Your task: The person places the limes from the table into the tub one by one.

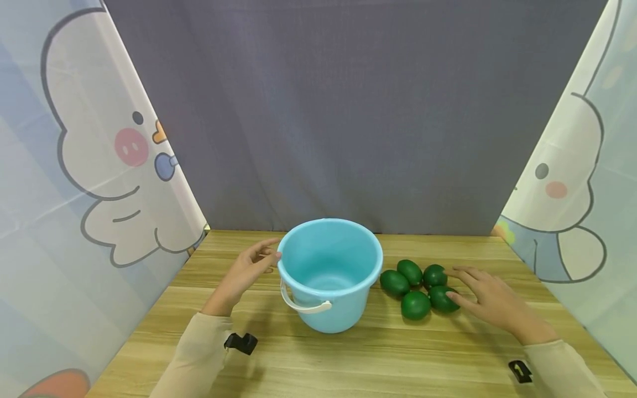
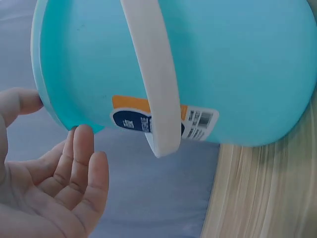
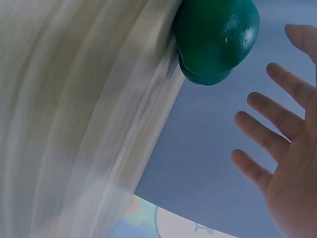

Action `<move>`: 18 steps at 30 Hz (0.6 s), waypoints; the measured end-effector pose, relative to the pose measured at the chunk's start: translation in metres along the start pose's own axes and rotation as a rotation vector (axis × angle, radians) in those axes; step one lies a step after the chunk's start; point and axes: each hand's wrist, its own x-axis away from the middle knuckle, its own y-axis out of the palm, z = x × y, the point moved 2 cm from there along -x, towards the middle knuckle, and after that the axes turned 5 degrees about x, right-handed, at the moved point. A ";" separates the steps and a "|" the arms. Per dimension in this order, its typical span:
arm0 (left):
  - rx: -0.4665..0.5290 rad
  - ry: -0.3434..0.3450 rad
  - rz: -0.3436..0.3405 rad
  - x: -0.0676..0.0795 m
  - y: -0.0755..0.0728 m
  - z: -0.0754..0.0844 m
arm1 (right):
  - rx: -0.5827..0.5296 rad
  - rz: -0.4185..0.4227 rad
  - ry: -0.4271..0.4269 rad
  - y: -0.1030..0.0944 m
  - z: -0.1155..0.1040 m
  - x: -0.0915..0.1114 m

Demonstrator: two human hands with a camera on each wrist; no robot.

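A light blue bucket (image 1: pixel 330 309) with a white handle (image 1: pixel 304 307) stands upright on the table. My left hand (image 1: pixel 247 271) is at the left side of its rim, fingers loosely bent. In the left wrist view the thumb (image 2: pixel 20 102) touches the rim, and the handle hangs in front of a label (image 2: pixel 131 114). To the right of the bucket lie several dark green, glossy, lime-like fruits (image 1: pixel 415 305) in a cluster. My right hand (image 1: pixel 495 301) hovers with spread fingers at their right side, nearest to one fruit (image 1: pixel 443 299). In the right wrist view, that palm holds nothing.
The wooden table (image 1: pixel 318 365) reaches back to a grey curtain (image 1: pixel 323 121). Cartoon-printed cloths hang on the left (image 1: pixel 89 149) and right (image 1: pixel 572 182). A black strap piece (image 1: pixel 241 343) sits at the left wrist, another (image 1: pixel 520 371) at the right.
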 end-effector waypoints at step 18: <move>0.376 -0.072 0.020 -0.004 0.008 -0.010 | -0.036 -0.024 -0.042 0.009 -0.011 -0.002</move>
